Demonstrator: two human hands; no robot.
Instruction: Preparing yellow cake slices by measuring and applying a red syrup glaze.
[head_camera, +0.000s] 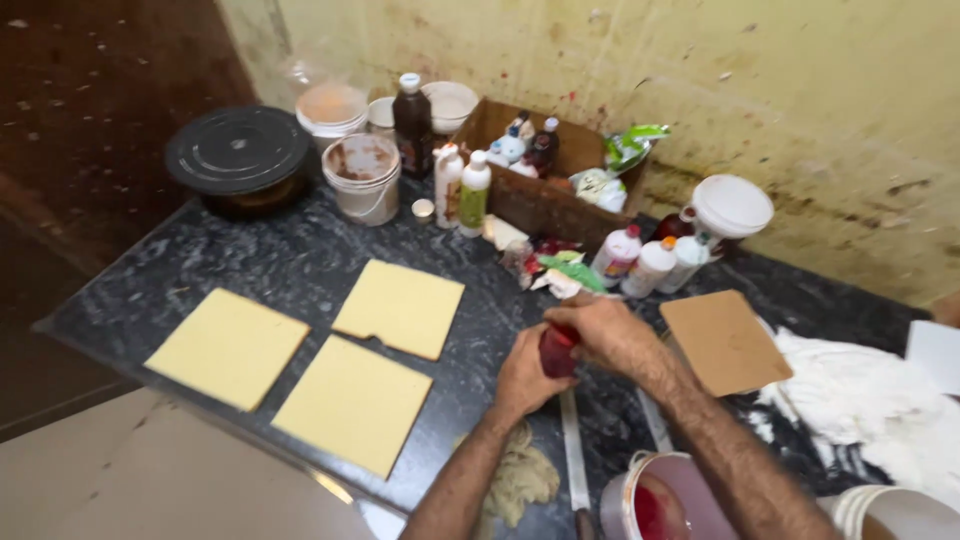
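My left hand (524, 375) grips the body of a small dark red bottle (556, 352) above the dark marble counter (270, 265). On the bottle's top rests my right hand (600, 330), fingers wrapped around the cap. Three pale yellow square boards lie flat to the left: one at the far left (228, 346), one behind (400, 306), one nearest me (352, 402). A crumpled beige rag (522, 480) lies under my left forearm. A white tub holding red liquid (655, 505) sits under my right forearm.
A brown board (724, 340) and white cloth (860, 400) lie right. At the back stand a black lidded pot (238, 152), white buckets (362, 176), several bottles (474, 192) and a cardboard box of bottles (545, 170). A metal ruler (572, 455) lies near the rag.
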